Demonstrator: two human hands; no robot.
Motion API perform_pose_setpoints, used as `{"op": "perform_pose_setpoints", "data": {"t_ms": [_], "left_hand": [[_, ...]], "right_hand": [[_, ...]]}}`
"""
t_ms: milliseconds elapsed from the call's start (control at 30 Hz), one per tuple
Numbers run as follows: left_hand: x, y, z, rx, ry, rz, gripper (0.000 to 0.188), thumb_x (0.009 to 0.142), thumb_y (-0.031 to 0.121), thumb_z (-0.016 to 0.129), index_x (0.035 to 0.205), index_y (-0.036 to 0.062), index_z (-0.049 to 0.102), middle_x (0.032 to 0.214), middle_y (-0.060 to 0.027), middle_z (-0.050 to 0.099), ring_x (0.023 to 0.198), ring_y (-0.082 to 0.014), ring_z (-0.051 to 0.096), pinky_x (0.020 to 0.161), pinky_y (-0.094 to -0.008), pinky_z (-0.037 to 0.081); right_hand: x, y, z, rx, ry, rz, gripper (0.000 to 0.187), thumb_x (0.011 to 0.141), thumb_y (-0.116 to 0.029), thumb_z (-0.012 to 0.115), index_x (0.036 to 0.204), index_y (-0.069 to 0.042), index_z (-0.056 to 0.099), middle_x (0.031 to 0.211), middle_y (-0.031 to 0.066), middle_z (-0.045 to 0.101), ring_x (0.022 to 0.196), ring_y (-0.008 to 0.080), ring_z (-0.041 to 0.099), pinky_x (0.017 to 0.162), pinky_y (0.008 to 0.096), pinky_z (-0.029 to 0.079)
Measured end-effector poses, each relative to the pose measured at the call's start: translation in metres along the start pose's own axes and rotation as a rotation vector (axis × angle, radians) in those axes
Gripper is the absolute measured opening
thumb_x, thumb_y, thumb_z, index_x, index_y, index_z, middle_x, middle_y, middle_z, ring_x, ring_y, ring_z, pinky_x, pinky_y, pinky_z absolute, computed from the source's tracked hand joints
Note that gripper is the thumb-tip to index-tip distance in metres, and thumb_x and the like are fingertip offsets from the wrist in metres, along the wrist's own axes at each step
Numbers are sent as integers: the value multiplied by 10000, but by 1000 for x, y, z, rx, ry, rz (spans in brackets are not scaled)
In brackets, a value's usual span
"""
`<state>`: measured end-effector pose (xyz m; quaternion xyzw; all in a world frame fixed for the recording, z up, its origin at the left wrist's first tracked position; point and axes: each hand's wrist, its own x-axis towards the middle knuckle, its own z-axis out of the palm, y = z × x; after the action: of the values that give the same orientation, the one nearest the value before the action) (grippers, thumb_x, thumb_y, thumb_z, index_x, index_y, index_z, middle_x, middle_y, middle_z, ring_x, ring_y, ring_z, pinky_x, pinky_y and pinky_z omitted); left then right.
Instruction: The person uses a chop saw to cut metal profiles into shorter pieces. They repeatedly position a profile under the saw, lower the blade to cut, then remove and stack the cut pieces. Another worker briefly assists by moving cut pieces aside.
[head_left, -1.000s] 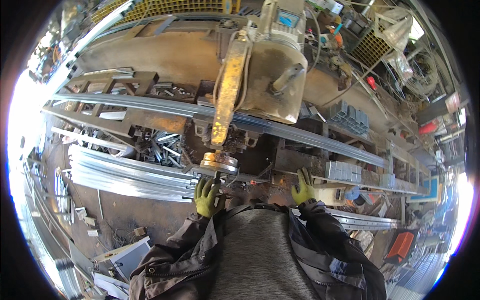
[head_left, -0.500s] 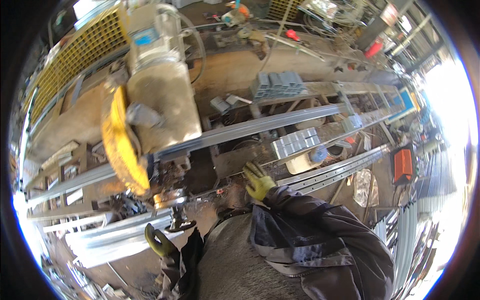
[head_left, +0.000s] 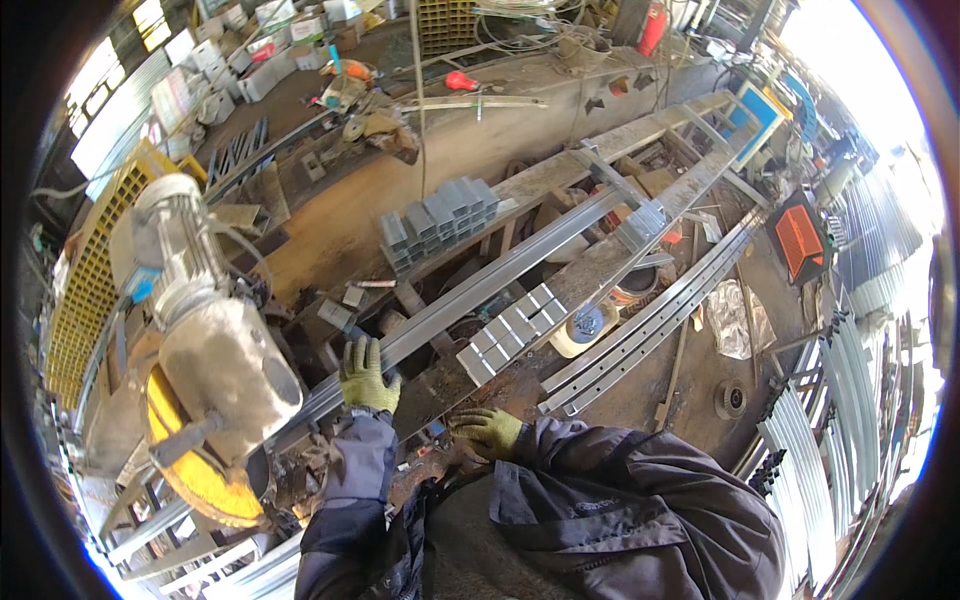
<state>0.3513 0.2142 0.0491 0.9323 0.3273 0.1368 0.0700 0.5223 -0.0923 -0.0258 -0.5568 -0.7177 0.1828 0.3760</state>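
Observation:
My left hand, in a yellow-green work glove, lies with its fingers stretched forward at the near side of a long steel profile. It seems to touch the profile, though the contact under the palm is hidden. My right hand, gloved alike, rests with extended fingers on the near edge of the dark metal bench and holds nothing. Left of my hands stands a cut-off saw with a yellow blade guard; the profile runs toward it. Short cut steel pieces sit in rows on the rail ahead of my right hand.
More cut channel pieces are stacked beyond the profile. A clamp-like stop sits on the rail farther right. Perforated steel bars lean at the right, near an orange-fronted box. A red fire extinguisher stands at the back.
My left hand has come up from beside the saw's handwheel to the profile. My right hand stays near the bench edge. The view has turned rightward, and the saw sits lower left.

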Motion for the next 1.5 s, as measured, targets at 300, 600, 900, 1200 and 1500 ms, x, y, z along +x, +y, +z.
{"op": "perform_pose_setpoints", "data": {"t_ms": [300, 600, 900, 1200, 1500], "left_hand": [[51, -8, 64, 255, -279, -222, 949, 807, 352, 1009, 1654, 246, 595, 1464, -165, 753, 1338, -445, 734, 1194, -611, 545], [58, 7, 56, 89, -10, -120, 643, 850, 196, 903, 1468, 172, 726, 1320, -194, 801, 1236, -495, 747, 1061, -649, 592], [134, 159, 33, -104, 55, -42, 611, 842, 144, 888, 1437, 145, 746, 1322, -190, 822, 1249, -508, 760, 1035, -651, 607], [103, 324, -75, -485, -50, 290, 559, 822, -5, 858, 1372, 77, 800, 1268, -197, 830, 1175, -477, 802, 1033, -559, 656], [-20, 368, -146, -446, -63, 790, 687, 771, 24, 883, 1446, 122, 800, 1300, -199, 813, 1187, -488, 759, 1076, -604, 595]], "right_hand": [[-139, 53, -63, 112, -188, 847, 518, 1107, -354, 687, 1558, -118, 789, 1630, 187, 763, 1471, 447, 734, 1260, 531, 585], [-254, 162, -29, -58, -454, 1235, 527, 1057, -498, 693, 1472, -219, 859, 1429, 164, 863, 1352, 414, 805, 1170, 547, 624], [-253, 171, -63, 41, -275, 1342, 521, 1063, -492, 685, 1477, -225, 857, 1411, 143, 871, 1338, 403, 811, 1160, 539, 630], [-253, 38, -143, 3, 543, 1384, 555, 1098, -503, 702, 1581, -248, 799, 1446, 211, 847, 1335, 449, 805, 1177, 516, 638], [-202, -189, -146, 581, 1314, 621, 1132, 1002, -500, 1012, 1864, -46, 436, 1705, 183, 680, 1572, 286, 632, 1316, 473, 531]]}}
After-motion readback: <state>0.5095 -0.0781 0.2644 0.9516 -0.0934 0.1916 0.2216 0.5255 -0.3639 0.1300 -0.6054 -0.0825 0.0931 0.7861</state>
